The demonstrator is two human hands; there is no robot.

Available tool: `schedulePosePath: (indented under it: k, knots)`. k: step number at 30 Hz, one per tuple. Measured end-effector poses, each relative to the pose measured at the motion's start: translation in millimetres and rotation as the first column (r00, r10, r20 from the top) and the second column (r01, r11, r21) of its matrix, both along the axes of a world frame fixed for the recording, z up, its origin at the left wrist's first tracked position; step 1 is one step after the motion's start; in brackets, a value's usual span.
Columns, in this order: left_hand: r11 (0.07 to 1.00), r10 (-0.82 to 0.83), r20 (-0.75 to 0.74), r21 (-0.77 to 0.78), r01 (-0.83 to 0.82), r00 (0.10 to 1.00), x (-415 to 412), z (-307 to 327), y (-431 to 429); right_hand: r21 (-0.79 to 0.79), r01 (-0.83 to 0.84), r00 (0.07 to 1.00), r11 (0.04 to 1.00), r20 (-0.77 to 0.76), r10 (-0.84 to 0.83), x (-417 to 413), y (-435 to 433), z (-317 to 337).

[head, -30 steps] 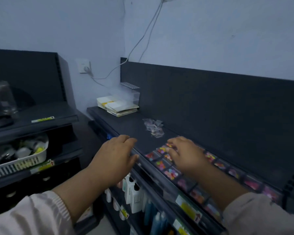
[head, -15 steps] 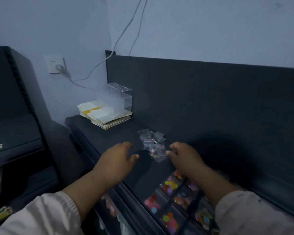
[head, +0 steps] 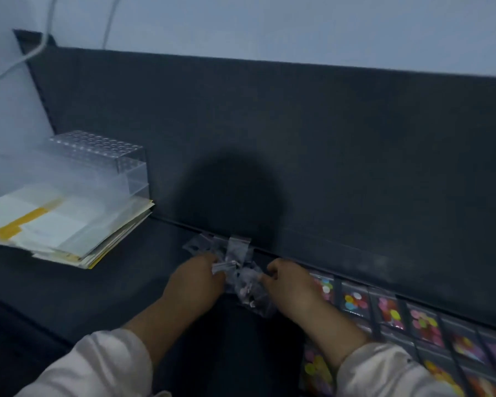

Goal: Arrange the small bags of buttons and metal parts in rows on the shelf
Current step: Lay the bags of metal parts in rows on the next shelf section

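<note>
Your left hand (head: 195, 282), short of bag pile (head: 242, 272) half second ago, now pinches bag at pile's 9 o'clock edge. Your right hand (head: 292, 285) curls at 3 o'clock edge; grip unclear in blur. Pile sits on shelf (head: 121, 299) against back panel, laid rows (head: 390, 310) at 4 o'clock. Picking can begin.

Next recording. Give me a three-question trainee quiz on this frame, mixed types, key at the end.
1. True or false: the left hand rests on the stack of papers.
2. The rows of coloured-button bags lie on which side of the pile of clear bags? A) person's left B) person's right C) on top
3. Fill in: by the papers stands a clear box whose top is full of ___.
Key: 1 false; 2 B; 3 holes.
</note>
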State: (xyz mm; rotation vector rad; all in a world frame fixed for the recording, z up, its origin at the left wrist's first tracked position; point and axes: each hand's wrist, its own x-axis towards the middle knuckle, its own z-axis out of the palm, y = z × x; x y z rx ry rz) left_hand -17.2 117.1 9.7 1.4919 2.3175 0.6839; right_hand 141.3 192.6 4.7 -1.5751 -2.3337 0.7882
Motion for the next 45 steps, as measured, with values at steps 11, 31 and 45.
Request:
schedulePosePath:
  k: [11,31,45]
  knots:
    - [0.995,-0.095,0.065,-0.019,0.096,0.993,-32.2,-41.2,43.7,-0.023,0.207,0.978,0.978,0.010,-0.207,-26.5,0.9,-28.9]
    - [0.990,-0.136,0.829,0.130,0.050,0.543,86.7,42.5,-3.7,-0.445,0.330,0.475,0.832,-0.684,-0.554,75.5,-76.3,37.5]
    - [0.857,-0.401,0.801,0.157,0.491,0.445,418.2,71.2,-145.0,-0.430,0.467,0.266,0.772,-0.765,-0.587,391.2,-270.2,58.3]
